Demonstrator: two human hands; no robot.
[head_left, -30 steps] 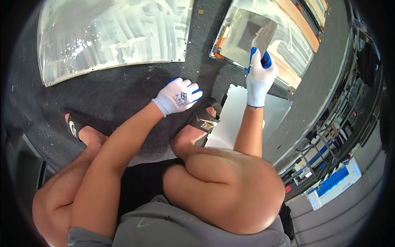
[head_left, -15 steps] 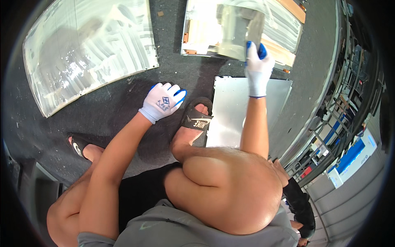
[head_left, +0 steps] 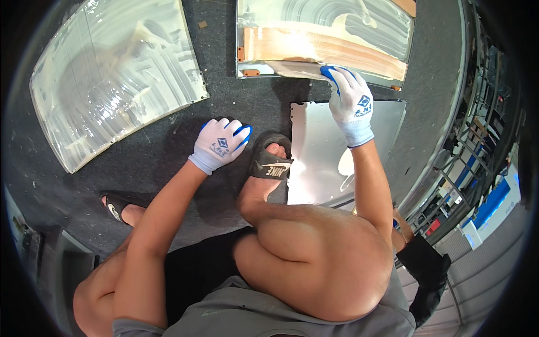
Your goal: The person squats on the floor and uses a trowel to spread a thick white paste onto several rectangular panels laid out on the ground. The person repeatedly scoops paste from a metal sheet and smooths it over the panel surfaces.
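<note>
My right hand [head_left: 351, 104], in a white glove with blue fingertips, grips a broad flat spreader [head_left: 297, 69]. The spreader lies nearly flat along the near edge of a panel [head_left: 359, 42] smeared with a whitish paste. A tan band [head_left: 314, 46] crosses that panel, and small orange-brown pieces [head_left: 250, 72] sit at its corners. My left hand [head_left: 221, 143], gloved alike, is closed beside my sandalled foot, with its back turned up and nothing showing from its curled fingers. Close under my right forearm lies a bare silvery sheet [head_left: 314, 160] with a whitish patch [head_left: 346, 164].
A curved panel [head_left: 120, 84] streaked with whitish paste lies on the dark floor [head_left: 219, 101] at the left. Metal racks [head_left: 474, 140] line the right side. Another person's dark sleeve [head_left: 424, 269] shows at the lower right. A small tan scrap [head_left: 202, 24] lies between the panels.
My right hand has drawn the spreader toward me and tipped it flatter, down to the panel's near edge. The tan band is uncovered more fully. My left hand stays almost in place.
</note>
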